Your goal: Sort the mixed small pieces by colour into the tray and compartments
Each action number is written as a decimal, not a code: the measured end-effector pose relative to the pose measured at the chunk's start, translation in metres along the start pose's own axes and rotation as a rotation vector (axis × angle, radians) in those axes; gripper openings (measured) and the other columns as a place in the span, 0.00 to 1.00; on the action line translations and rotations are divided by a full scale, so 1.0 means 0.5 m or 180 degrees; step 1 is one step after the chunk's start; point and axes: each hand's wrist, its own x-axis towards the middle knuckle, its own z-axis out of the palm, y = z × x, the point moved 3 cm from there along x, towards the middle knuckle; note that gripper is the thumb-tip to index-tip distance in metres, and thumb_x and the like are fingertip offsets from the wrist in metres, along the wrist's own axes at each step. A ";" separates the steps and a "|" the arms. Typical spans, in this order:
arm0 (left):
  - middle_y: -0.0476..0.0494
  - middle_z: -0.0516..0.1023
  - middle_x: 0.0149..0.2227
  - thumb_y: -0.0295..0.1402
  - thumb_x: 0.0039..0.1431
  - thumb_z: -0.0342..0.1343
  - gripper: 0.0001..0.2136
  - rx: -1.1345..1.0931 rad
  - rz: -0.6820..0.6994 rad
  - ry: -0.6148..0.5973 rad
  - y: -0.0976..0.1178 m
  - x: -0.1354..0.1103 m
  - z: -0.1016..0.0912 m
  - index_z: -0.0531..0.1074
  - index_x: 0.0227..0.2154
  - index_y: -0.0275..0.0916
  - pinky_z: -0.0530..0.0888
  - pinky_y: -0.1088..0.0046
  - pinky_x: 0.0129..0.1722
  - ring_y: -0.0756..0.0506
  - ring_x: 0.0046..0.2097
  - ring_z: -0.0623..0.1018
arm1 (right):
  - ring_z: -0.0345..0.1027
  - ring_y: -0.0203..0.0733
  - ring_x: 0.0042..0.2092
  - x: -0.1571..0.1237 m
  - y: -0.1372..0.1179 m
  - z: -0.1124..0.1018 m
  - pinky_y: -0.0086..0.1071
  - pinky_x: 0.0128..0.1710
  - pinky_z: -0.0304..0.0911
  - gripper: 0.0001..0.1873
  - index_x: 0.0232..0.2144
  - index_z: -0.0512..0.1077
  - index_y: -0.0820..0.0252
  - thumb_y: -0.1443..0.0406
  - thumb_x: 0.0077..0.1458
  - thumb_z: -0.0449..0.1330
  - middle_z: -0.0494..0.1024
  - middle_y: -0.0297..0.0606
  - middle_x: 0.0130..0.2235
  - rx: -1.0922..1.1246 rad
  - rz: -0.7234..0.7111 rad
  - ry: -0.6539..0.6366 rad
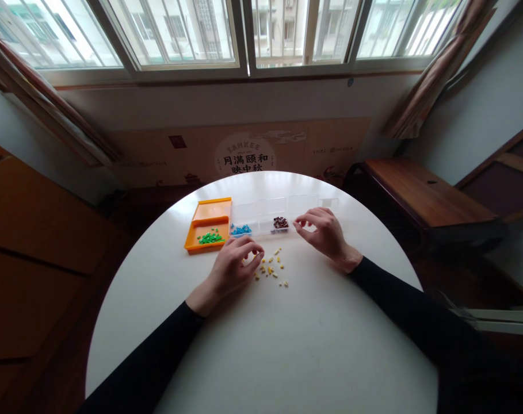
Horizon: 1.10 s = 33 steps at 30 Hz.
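Small yellow and cream pieces [270, 268], like tiny building bricks, lie scattered on the white table. My left hand [233, 267] rests just left of them, thumb and index finger closed toward each other. Anything in that pinch is too small to make out. Over the right end of the clear plastic boxes [267, 227] is my right hand [325, 234], its thumb and fingertips drawn together; whatever they hold is hidden. Dark brown pieces [280, 223] sit in a clear box left of those fingertips. Blue pieces [241, 229] fill part of another clear box.
An orange case [193, 244] with its lid open stands at the left, with green pieces [210, 237] in it. Clear lids stand open behind the boxes. The round white table [287, 351] has its far edge near the wall. A wooden bench [420, 187] is at the right.
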 end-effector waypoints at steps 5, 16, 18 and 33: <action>0.45 0.84 0.41 0.33 0.72 0.62 0.05 0.0069 0.0120 -0.0056 -0.001 -0.002 0.007 0.82 0.41 0.45 0.71 0.60 0.54 0.43 0.44 0.81 | 0.75 0.47 0.37 -0.005 0.055 -0.004 0.45 0.51 0.62 0.05 0.35 0.82 0.55 0.64 0.65 0.68 0.84 0.35 0.33 -0.0458 0.0488 0.0068; 0.46 0.84 0.39 0.37 0.65 0.69 0.02 0.0109 -0.0021 -0.0074 0.023 0.008 0.019 0.86 0.36 0.48 0.70 0.59 0.51 0.42 0.41 0.80 | 0.75 0.44 0.34 -0.006 0.022 0.009 0.44 0.51 0.63 0.07 0.34 0.80 0.55 0.64 0.66 0.64 0.83 0.34 0.32 -0.0094 0.0499 -0.0044; 0.47 0.84 0.38 0.35 0.65 0.68 0.03 0.0079 -0.0060 -0.0073 0.026 0.009 0.023 0.86 0.35 0.48 0.70 0.59 0.51 0.42 0.41 0.80 | 0.75 0.44 0.35 -0.007 0.018 0.010 0.44 0.52 0.63 0.08 0.33 0.79 0.55 0.64 0.67 0.64 0.83 0.34 0.32 -0.0058 0.0470 -0.0052; 0.44 0.83 0.39 0.39 0.70 0.66 0.06 -0.0508 -0.0207 0.0271 0.019 0.005 0.017 0.85 0.39 0.44 0.74 0.63 0.45 0.44 0.39 0.79 | 0.76 0.42 0.39 -0.013 -0.072 0.023 0.42 0.52 0.70 0.03 0.41 0.79 0.52 0.66 0.68 0.65 0.83 0.33 0.36 0.1032 -0.0787 -0.0653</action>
